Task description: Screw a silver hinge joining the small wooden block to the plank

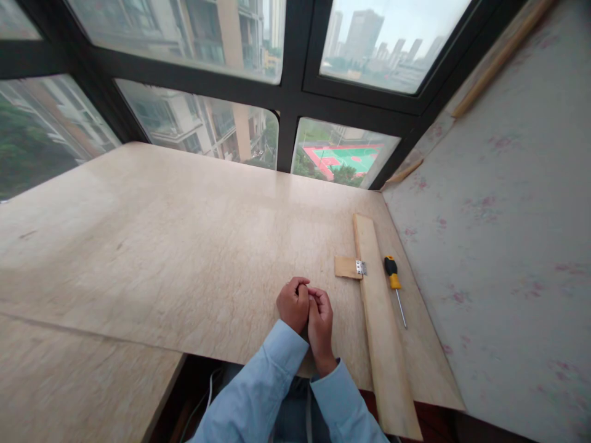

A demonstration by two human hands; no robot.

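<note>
My left hand (293, 304) and my right hand (320, 317) rest together near the front edge of the stone-like sill, fingers curled in and touching. Whether anything lies within the curled fingers is hidden. To their right, a long wooden board (382, 332) runs lengthwise and juts past the front edge. A small wooden block (346, 267) sits against its left side. A metal hinge (360, 267) spans the block and the board. Beyond the board lies a screwdriver (392, 274) with a black and yellow handle, its shaft pointing towards me.
The beige sill (184, 246) stretches left and back to dark window frames (286, 98). A papered wall (503, 246) bounds the right side. At lower left, another beige slab (69, 381) adjoins the sill, with a dark gap and a white cable (211, 387) beside it.
</note>
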